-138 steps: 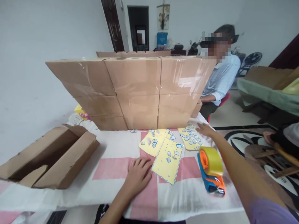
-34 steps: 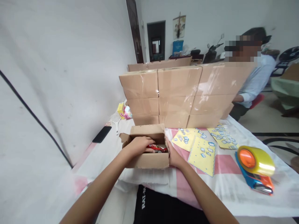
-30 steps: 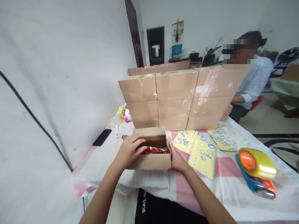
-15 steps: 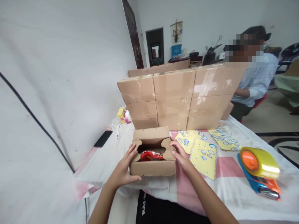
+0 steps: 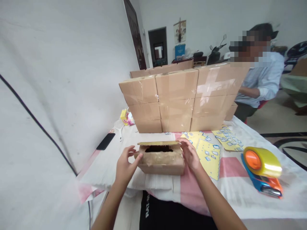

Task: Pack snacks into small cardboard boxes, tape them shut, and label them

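Small carton (image 5: 161, 169) at lower centre of frame, on cloth-covered table (image 5: 236, 199); near flap (image 5: 160, 158) folded over, far flap (image 5: 158, 143) tilted, dark gap between. Left hand (image 5: 126, 162) loosely open, thumb at near flap's left end. Right hand (image 5: 190, 155) open, fingers by far flap's right corner. Mid-frame: taped carton stack (image 5: 177, 101). Right: yellow sheets (image 5: 208, 166), tape dispenser (image 5: 262, 169). Upper right: person (image 5: 267, 78).

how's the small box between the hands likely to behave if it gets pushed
The small box probably slides rather than rolls, being flat-sided. Its flaps look apt to swing, since they stand apart, unclosed. Weight is hard to judge: the opening shows only dark.
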The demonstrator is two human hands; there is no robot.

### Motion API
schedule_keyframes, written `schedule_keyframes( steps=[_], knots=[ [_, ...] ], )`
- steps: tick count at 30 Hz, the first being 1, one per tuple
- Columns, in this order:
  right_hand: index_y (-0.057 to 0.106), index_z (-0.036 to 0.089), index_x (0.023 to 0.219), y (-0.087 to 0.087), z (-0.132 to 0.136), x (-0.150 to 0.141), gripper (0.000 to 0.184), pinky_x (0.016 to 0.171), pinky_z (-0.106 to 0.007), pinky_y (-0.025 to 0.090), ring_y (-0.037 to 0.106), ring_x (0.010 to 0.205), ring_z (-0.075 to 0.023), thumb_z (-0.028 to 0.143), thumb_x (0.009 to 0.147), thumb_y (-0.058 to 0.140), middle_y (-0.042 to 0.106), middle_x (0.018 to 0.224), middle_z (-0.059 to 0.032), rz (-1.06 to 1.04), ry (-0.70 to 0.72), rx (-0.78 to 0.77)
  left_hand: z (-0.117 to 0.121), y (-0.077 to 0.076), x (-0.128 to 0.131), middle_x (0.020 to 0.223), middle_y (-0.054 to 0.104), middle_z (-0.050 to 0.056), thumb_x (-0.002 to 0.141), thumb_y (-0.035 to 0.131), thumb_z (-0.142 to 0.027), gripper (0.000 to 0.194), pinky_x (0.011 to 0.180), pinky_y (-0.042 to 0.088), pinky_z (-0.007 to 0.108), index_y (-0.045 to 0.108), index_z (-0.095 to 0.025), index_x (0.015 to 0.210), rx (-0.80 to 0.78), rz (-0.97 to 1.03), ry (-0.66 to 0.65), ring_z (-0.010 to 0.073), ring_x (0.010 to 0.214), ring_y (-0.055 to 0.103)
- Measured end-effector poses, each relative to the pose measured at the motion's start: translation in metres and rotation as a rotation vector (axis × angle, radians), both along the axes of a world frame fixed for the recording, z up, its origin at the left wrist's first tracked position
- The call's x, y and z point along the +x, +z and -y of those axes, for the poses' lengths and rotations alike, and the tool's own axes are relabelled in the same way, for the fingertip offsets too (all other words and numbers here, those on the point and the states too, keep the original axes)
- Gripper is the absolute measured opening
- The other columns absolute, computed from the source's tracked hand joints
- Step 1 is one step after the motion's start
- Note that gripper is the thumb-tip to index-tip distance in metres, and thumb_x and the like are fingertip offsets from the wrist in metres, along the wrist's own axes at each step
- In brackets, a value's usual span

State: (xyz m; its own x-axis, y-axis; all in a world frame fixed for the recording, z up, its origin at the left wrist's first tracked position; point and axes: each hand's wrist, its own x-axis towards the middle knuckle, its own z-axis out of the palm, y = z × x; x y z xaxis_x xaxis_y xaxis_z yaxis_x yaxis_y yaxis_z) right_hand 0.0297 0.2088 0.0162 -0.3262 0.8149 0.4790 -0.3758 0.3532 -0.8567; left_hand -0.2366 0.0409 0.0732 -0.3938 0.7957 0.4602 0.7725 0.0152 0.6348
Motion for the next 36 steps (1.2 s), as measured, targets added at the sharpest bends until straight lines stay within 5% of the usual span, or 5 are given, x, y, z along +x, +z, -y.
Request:
schedule_keyframes(
  steps=[3,7,12,19,36],
  knots=[
    [0.063,0.025,0.086,0.001,-0.001,0.004,0.046,0.102,-0.045,0.045,0.058,0.109,-0.0301,0.059,0.098,0.036,0.060,0.105,-0.0094,0.028,-0.037,0.116,-0.013,-0.004,0.019,0.105,0.067,0.011,0.092,0.064,-0.044,0.029,0.084,0.057,0.045,0.065,-0.021,0.109,0.150,-0.144,0.176,0.0295,0.101,0.068],
    [0.059,0.025,0.088,0.003,0.001,0.008,0.034,0.103,-0.044,0.041,0.055,0.110,-0.0291,0.054,0.099,0.046,0.058,0.109,-0.0084,0.176,-0.088,0.228,-0.016,-0.004,0.055,0.105,0.073,0.008,0.097,0.051,-0.022,0.018,0.091,0.051,0.044,0.069,-0.025,0.099,0.204,-0.432,-0.035,0.0264,0.104,0.067],
    [0.061,0.024,0.085,0.006,-0.002,0.011,0.037,0.104,-0.042,0.040,0.056,0.111,-0.0280,0.048,0.103,0.041,0.061,0.109,-0.0083,0.150,-0.119,0.217,-0.013,-0.012,0.086,0.117,0.071,0.010,0.091,0.060,-0.027,0.026,0.101,0.049,0.049,0.067,-0.025,0.116,0.155,-0.451,-0.209,0.0312,0.116,0.063],
    [0.070,0.025,0.097,0.007,0.008,0.024,0.037,0.113,-0.043,0.037,0.055,0.127,-0.0285,0.047,0.104,0.041,0.064,0.127,-0.0084,0.177,-0.036,0.155,-0.008,-0.030,0.082,0.112,0.072,0.009,0.094,0.061,-0.028,0.021,0.099,0.051,0.048,0.068,-0.026,0.114,0.160,-0.460,-0.165,0.0306,0.113,0.065],
    [0.065,0.029,0.107,0.002,0.033,0.009,0.028,0.124,-0.049,0.028,0.047,0.142,-0.0275,0.050,0.100,0.048,0.059,0.144,-0.0053,0.162,-0.167,0.078,-0.006,-0.024,0.086,0.100,0.071,0.007,0.096,0.059,-0.032,0.014,0.086,0.052,0.041,0.066,-0.022,0.103,0.109,-0.516,-0.118,0.0259,0.096,0.066]
  ],
)
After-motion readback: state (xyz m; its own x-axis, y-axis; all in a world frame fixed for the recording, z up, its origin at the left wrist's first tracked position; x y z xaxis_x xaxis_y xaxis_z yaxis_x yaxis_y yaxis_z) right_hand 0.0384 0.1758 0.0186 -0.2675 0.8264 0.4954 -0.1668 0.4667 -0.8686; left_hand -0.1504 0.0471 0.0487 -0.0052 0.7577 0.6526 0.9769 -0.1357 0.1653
